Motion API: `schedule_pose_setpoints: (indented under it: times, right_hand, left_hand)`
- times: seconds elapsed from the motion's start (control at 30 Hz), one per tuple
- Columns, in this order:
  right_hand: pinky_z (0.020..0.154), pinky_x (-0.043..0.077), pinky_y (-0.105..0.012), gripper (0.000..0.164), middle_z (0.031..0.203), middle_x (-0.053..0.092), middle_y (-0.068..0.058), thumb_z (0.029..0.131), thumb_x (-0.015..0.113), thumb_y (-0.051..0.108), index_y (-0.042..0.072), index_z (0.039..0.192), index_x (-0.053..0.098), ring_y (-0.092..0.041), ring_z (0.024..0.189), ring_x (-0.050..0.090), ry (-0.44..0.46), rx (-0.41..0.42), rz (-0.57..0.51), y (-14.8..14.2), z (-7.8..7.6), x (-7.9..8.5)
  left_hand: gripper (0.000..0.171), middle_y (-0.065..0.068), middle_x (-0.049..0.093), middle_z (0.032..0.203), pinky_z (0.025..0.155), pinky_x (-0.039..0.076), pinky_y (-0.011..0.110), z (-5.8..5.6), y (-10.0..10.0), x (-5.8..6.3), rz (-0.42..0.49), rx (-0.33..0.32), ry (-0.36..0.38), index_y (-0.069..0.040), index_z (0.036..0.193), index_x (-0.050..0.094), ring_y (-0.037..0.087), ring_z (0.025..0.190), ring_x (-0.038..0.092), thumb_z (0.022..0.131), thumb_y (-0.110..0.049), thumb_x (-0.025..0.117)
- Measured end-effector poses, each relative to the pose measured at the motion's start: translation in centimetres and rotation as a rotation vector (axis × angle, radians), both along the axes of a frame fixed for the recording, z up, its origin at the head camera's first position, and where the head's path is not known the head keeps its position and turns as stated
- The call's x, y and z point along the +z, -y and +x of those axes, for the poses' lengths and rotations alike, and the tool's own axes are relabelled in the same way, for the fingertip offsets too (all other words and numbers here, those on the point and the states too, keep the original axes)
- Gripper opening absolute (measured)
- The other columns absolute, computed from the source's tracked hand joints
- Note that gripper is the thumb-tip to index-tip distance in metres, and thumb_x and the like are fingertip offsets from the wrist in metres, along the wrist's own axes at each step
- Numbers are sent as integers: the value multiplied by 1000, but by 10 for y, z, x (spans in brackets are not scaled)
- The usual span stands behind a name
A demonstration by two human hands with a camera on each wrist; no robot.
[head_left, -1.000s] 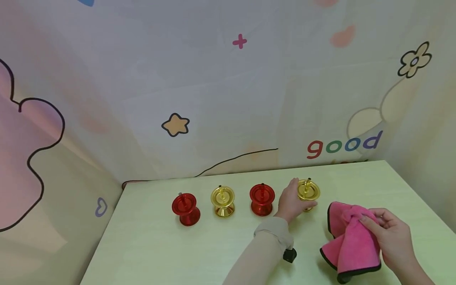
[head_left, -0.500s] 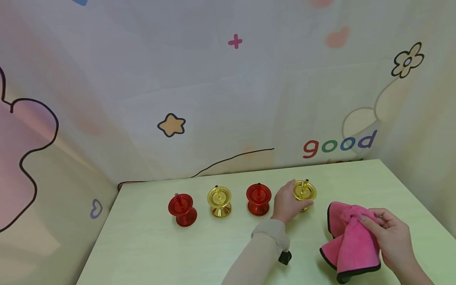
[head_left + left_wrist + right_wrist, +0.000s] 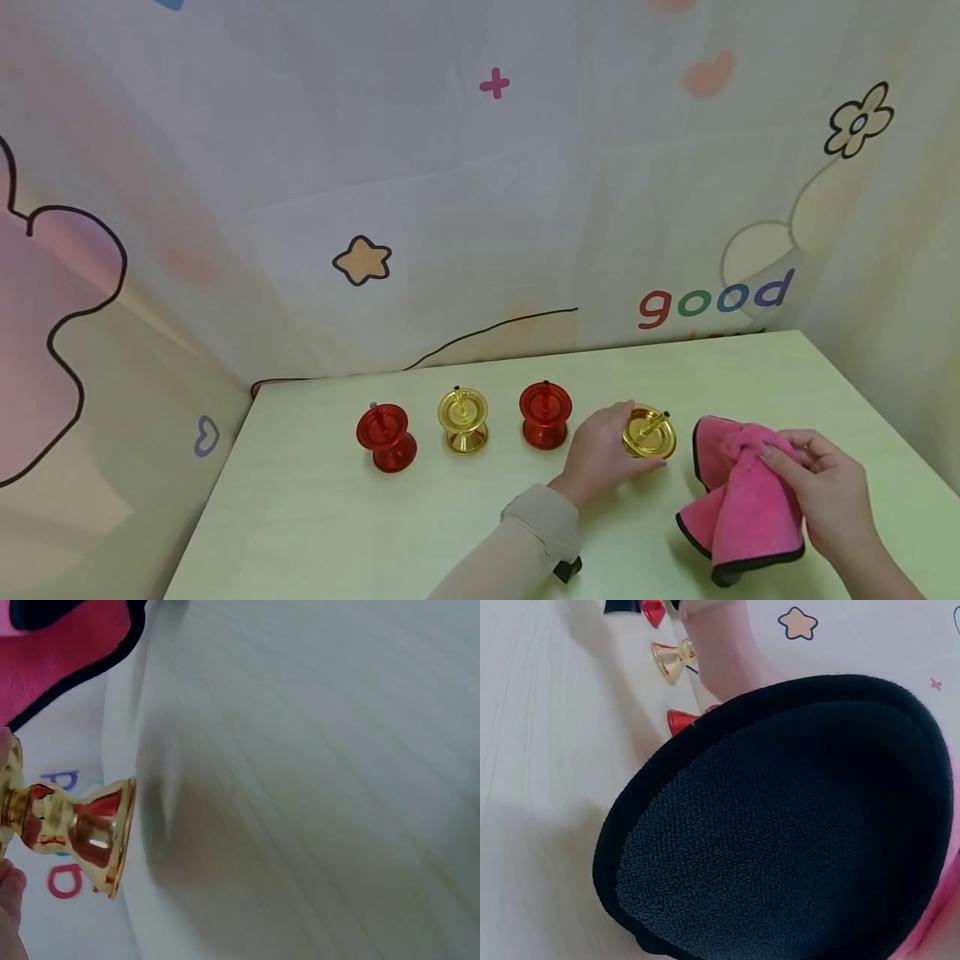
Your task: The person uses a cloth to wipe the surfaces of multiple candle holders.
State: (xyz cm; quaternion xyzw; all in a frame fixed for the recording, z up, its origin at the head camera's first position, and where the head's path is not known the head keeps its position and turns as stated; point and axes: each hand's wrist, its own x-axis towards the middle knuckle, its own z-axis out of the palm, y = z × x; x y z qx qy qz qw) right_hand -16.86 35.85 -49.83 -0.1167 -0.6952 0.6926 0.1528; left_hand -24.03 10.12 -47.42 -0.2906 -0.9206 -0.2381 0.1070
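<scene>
My left hand (image 3: 600,458) grips a shiny gold candle holder (image 3: 648,432), fingers and thumb on either side of its dish. The holder leans to the right, its central spike slanting. In the left wrist view its flared base (image 3: 101,836) is raised off the table. At the right, my right hand (image 3: 834,493) pinches a bunched pink cloth (image 3: 753,512) with black edging, held up just beside the gold holder and apart from it. The cloth's dark underside (image 3: 780,840) fills most of the right wrist view and hides much behind it.
A red candle holder (image 3: 545,421), a gold one (image 3: 465,425) and another red one (image 3: 392,446) stand upright in a row left of my left hand. The pale table (image 3: 322,517) ends at a printed fabric backdrop (image 3: 450,167).
The gold candle holder in my left hand has come off the table, moved nearer to me and tipped to the right. My right hand keeps its hold on the cloth.
</scene>
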Motion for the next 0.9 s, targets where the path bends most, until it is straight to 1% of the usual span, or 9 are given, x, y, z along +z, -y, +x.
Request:
schedule_pose_setpoints:
  times: [0.07, 0.23, 0.33, 0.43, 0.5, 0.6, 0.7, 0.8, 0.9]
  right_hand:
    - [46, 49, -22, 16, 69, 67, 8, 78, 66, 8, 14, 92, 64, -7, 55, 61, -10, 15, 0, 10, 4, 17]
    - [43, 47, -21, 13, 64, 64, 6, 78, 64, 4, 16, 85, 65, -7, 51, 58, -20, 38, 0, 39, 14, 62]
    - [45, 48, -21, 15, 65, 63, 7, 79, 63, 4, 18, 84, 65, -8, 52, 57, -18, 102, 12, 55, 20, 85]
    - [46, 48, -20, 18, 65, 62, 7, 80, 62, 3, 20, 83, 64, -8, 53, 56, -35, 168, 49, 69, 22, 103]
    - [46, 48, -20, 19, 65, 60, 8, 81, 61, 4, 22, 84, 63, -8, 54, 54, -36, 190, 132, 77, 21, 110]
    - [47, 48, -21, 16, 65, 59, 11, 82, 60, 7, 23, 86, 62, -8, 56, 53, -22, 203, 298, 89, 21, 115]
    - [50, 49, -23, 11, 69, 59, 15, 83, 59, 9, 18, 90, 60, -8, 59, 54, -31, 237, 418, 100, 22, 118]
    - [52, 50, -24, 11, 75, 61, 17, 85, 58, 10, 12, 95, 58, -8, 62, 55, -47, 290, 443, 109, 24, 118]
    - [54, 51, -25, 15, 80, 60, 18, 86, 56, 11, 9, 100, 57, -9, 66, 56, -40, 325, 434, 114, 25, 118]
  left_hand:
    - [75, -6, 55, 121, 90, 42, 18, 5, 9, 6, -50, -31, -22, -15, 125, 46, 7, 108, 53, 67, -58, 65]
    - [74, -6, 54, 122, 91, 42, 17, 19, 29, 25, -189, -87, -68, -15, 125, 47, 8, 108, 52, 68, -59, 63]
    - [73, -6, 55, 122, 91, 42, 17, 26, 37, 35, -256, -121, -106, -15, 124, 47, 8, 109, 52, 69, -59, 63]
    - [72, -4, 56, 120, 91, 42, 17, 32, 43, 44, -298, -151, -141, -13, 124, 48, 9, 108, 53, 69, -58, 64]
    - [72, -4, 57, 118, 90, 42, 16, 36, 44, 50, -320, -170, -160, -13, 123, 48, 9, 106, 54, 69, -58, 63]
    - [72, -4, 59, 114, 88, 43, 16, 42, 45, 57, -359, -187, -210, -11, 121, 50, 8, 102, 55, 69, -60, 62]
    - [73, -4, 59, 114, 89, 42, 15, 46, 46, 64, -376, -191, -226, -11, 121, 49, 8, 103, 55, 69, -61, 61]
    - [73, -3, 56, 117, 90, 42, 16, 50, 47, 70, -366, -187, -211, -11, 123, 46, 8, 106, 53, 70, -59, 61]
    - [73, -4, 55, 119, 90, 42, 16, 52, 49, 74, -349, -179, -214, -11, 124, 45, 8, 108, 52, 71, -58, 61]
